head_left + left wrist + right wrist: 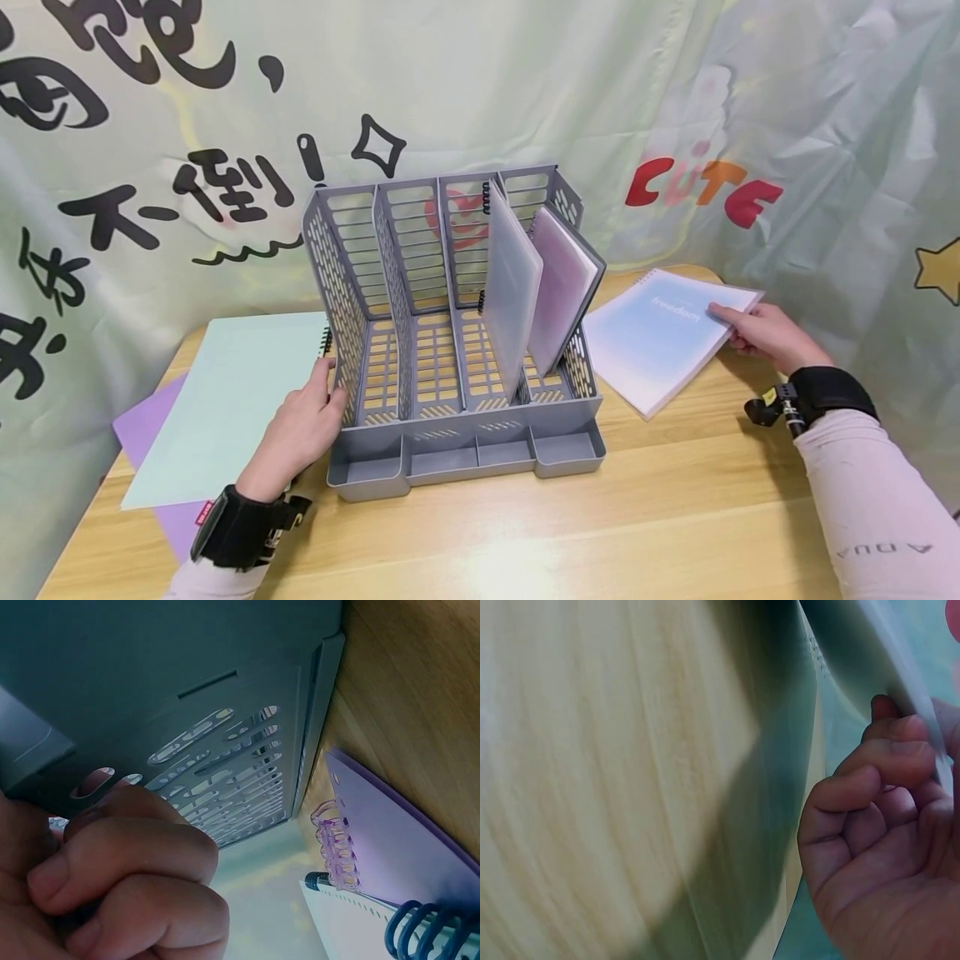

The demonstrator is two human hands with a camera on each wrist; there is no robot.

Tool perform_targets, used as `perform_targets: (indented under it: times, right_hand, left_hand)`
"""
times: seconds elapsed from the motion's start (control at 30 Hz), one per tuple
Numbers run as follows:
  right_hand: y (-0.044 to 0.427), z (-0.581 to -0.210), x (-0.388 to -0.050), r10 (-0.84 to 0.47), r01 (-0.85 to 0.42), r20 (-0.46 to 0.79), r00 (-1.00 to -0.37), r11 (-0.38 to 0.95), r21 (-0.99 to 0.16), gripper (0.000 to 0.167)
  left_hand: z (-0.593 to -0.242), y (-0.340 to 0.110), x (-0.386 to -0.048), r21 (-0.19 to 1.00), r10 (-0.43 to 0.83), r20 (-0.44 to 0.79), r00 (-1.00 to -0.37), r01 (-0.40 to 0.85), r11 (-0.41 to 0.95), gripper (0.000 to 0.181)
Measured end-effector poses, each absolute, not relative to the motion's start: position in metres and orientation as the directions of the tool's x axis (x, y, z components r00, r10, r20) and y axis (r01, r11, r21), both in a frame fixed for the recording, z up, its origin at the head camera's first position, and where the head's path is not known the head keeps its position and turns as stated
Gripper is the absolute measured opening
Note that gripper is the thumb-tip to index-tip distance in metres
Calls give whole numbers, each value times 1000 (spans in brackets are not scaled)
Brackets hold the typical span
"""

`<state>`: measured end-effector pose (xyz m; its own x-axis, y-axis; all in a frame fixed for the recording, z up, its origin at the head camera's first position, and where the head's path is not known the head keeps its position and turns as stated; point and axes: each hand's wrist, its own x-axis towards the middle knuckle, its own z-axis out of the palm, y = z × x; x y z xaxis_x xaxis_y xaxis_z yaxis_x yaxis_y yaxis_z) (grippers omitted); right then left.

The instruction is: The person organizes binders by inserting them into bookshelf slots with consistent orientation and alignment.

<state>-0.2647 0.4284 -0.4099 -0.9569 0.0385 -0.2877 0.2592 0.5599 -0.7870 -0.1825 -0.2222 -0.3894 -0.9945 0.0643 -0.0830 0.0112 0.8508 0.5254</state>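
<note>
Hands, both occupied: right hand (772, 335) pinching blue notebook (660, 342); left hand (296, 429) gripping gray rack (465, 423).
Right thumb on cover, fingers beneath, at the notebook's end nearest that hand; notebook lies between right hand and rack. Left fingers curl at the rack's near corner on that hand's side. Inward from the right hand, past the blue notebook: pink notebook (557, 292), dark backing, and translucent notebook (513, 292), both upright in rack. Outward from the left hand: mint notebook (232, 392) overlapping purple notebook (138, 425). Judged progress: partly done; at least two racked, three outside.
</note>
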Motion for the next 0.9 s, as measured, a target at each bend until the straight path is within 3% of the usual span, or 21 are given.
perform_targets:
  times: [0.9]
  right_hand:
    - [403,-416,-249,22,129,-147,-989,618,-776,52]
  left_hand:
    - [-389,-221,-181,518,74,-88,-993,17,855,50]
